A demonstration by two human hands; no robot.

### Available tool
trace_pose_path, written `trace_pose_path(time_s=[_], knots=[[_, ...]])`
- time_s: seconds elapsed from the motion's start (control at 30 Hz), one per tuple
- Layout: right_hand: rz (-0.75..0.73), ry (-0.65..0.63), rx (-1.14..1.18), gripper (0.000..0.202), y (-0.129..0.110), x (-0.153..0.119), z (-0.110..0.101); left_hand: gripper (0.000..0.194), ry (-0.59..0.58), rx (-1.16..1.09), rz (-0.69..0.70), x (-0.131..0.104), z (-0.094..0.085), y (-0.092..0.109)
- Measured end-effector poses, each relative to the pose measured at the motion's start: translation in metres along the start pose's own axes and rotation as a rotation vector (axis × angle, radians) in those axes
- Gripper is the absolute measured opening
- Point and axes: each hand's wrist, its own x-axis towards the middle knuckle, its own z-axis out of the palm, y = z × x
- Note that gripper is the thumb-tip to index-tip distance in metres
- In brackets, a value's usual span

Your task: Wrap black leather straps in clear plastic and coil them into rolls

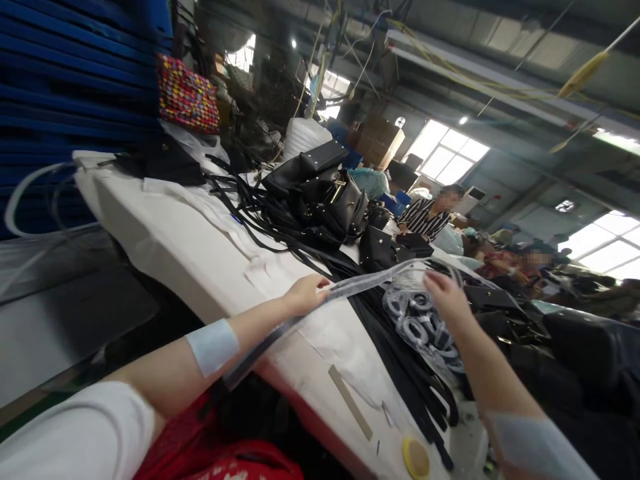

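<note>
My left hand (306, 295) is closed round a long dark strip in clear plastic wrapping (357, 285). One end of the strip hangs past the table edge under my left forearm. Its other end rises to the right and curls behind my right hand (450, 303). The fingers of that hand are blurred near the curled end, and whether they grip it is unclear. Below and between my hands, a clear plastic bag of coiled rings or straps (417, 320) lies on the table. Long black straps (395, 360) run beside it toward the near edge.
The white-covered table (165, 233) holds a heap of black bags (320, 193), a flat tan strip (350, 403) and a yellow roll of tape (416, 459). More black bags (580, 347) are piled at right. A person in a striped top (425, 217) sits across the table.
</note>
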Motion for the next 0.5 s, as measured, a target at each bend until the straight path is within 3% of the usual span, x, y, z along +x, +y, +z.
trace_pose_path(time_s=[0.1,0.17,0.23,0.3,0.37,0.5], knots=[[0.011,-0.384,0.165,0.036,0.001,-0.110,0.028,0.016,-0.038,0.097,-0.035,-0.044,0.001,-0.034],[0.069,-0.499,0.280,0.028,-0.004,-0.174,0.042,0.026,-0.051,0.163,-0.102,-0.079,-0.001,-0.053],[0.174,-0.564,0.377,0.029,-0.009,-0.222,0.058,0.034,-0.082,0.257,-0.139,-0.110,0.001,-0.064],[0.308,-0.570,0.431,0.033,-0.012,-0.250,0.076,0.032,-0.120,0.358,-0.139,-0.134,0.006,-0.068],[0.399,-0.560,0.446,0.036,-0.013,-0.261,0.091,0.024,-0.135,0.407,-0.141,-0.150,0.014,-0.067],[0.363,-0.590,0.450,0.034,-0.014,-0.253,0.112,0.015,-0.122,0.347,-0.192,-0.160,0.027,-0.062]])
